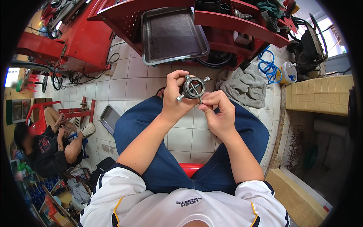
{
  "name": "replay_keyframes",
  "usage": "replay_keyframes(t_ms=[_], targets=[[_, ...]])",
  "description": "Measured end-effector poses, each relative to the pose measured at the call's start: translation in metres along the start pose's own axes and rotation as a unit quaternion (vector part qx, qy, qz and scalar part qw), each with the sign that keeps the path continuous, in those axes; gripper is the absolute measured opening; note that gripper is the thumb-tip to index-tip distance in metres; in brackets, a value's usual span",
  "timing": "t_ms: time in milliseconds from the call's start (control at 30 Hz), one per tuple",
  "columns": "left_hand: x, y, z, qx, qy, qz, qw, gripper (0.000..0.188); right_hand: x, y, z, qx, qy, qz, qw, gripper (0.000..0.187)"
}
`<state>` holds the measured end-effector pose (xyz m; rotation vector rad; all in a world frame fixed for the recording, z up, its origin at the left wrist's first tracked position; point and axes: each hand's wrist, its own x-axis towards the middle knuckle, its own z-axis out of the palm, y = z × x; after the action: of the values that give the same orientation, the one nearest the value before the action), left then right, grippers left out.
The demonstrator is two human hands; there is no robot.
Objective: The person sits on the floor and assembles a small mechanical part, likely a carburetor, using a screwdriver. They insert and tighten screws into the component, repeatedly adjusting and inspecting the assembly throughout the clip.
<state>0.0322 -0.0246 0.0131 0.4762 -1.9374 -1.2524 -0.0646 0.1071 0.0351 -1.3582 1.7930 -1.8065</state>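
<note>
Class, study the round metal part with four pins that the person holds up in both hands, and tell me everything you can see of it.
The round grey metal part with four protruding pins is a dull steel-looking ring crossed inside by thin bars. Short pins stick out on four sides. It is held up above the lap in blue jeans. The left hand wraps its left side; the right hand pinches near its lower pin.
</note>
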Motion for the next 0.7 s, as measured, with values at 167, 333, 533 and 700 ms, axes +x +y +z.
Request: replay_keyframes(t_ms=[167, 333, 533, 700], targets=[[0.001, -0.004, 0.003, 0.003, 0.029, 0.012, 0.999, 0.077, 0.001, -0.005, -0.001, -0.013, -0.012, 0.019, 1.0, 0.022], [0.001, -0.006, 0.001, -0.005, 0.006, 0.007, 1.0, 0.075, 0.002, -0.004, -0.003, -0.071, -0.008, -0.024, 0.997, 0.023], [0.002, 0.001, -0.004, -0.02, -0.077, -0.033, 0.996, 0.075, 0.01, -0.015, -0.011, -0.191, -0.007, -0.06, 0.98, 0.032], [0.0, 0.011, -0.003, -0.128, -0.15, -0.118, 0.973, 0.083, 0.005, -0.012, -0.01, -0.175, 0.004, -0.059, 0.983, 0.053]])
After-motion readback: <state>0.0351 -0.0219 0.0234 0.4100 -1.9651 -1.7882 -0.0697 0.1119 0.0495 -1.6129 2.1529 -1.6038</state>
